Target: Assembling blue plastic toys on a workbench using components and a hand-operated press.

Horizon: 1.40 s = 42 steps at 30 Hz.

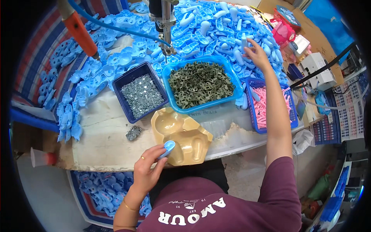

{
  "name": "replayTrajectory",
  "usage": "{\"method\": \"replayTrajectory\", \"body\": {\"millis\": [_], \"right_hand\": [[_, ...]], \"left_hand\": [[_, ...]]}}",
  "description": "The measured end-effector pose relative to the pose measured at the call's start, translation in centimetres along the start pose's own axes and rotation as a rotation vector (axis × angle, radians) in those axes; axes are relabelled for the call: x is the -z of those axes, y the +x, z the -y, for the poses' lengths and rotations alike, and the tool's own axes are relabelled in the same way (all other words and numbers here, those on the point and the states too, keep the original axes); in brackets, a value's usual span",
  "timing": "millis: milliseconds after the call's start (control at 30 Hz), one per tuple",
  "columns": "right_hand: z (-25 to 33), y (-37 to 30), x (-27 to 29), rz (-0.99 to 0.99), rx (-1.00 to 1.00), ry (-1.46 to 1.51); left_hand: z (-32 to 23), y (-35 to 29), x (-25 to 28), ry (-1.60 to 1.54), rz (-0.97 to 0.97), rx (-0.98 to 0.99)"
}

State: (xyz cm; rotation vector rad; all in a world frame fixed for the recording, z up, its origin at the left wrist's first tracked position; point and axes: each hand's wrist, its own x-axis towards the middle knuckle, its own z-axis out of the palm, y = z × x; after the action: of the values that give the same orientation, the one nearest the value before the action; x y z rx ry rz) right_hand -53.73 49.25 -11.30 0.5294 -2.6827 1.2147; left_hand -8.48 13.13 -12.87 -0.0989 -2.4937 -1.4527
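Plastic shell (169,145) in left hand (147,167), right hand (257,55) at blue pile (195,38)

Two hands: one left hand (148,168), one right hand (257,56). The left holds one blue plastic shell (169,146); the right, it seems, one more blue piece (244,41). Two plastic trays: one bright-blue tray (210,104), one navy tray (133,74). One perforated basket (294,116). One tan moulded holder (181,135). Silver fasteners (142,96), olive-green parts (201,85), pink sticks (259,110) and heaped blue shells (193,33): too many to count.
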Motion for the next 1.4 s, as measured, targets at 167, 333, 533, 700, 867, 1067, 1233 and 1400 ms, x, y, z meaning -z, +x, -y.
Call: {"method": "replayTrajectory", "body": {"millis": [167,333,533,700,867,1067,1233,1400], "right_hand": [[1.4,-3.4,0.7,-0.028,0.041,-0.081],[2.0,-4.8,1.2,-0.14,0.01,-0.371],[2.5,-5.8,-0.3,0.12,-0.147,-0.699],[2.2,-5.3,-1.1,0.294,-0.364,-0.704],[-0.3,-5.2,0.2,0.073,-0.221,-0.521],[0.5,-4.6,-1.6,0.043,-0.228,-0.653],[3.0,-4.3,-3.0,-0.305,-0.186,-0.549],[1.3,-3.2,0.8,-0.707,-0.016,-0.721]], "left_hand": [[0.0,-0.1,0.0,0.021,-0.012,-0.047],[0.1,0.0,-0.3,0.058,0.001,-0.08],[-0.2,-0.4,-0.3,0.063,0.006,-0.084],[-0.3,-0.9,-0.3,0.213,-0.009,-0.211],[0.1,-1.1,-0.5,0.272,0.003,-0.3],[-0.1,-0.6,-1.0,0.28,0.009,-0.355],[-0.5,-1.0,-0.5,0.258,0.001,-0.316],[-0.1,-0.9,-0.4,0.248,-0.005,-0.314]]}}
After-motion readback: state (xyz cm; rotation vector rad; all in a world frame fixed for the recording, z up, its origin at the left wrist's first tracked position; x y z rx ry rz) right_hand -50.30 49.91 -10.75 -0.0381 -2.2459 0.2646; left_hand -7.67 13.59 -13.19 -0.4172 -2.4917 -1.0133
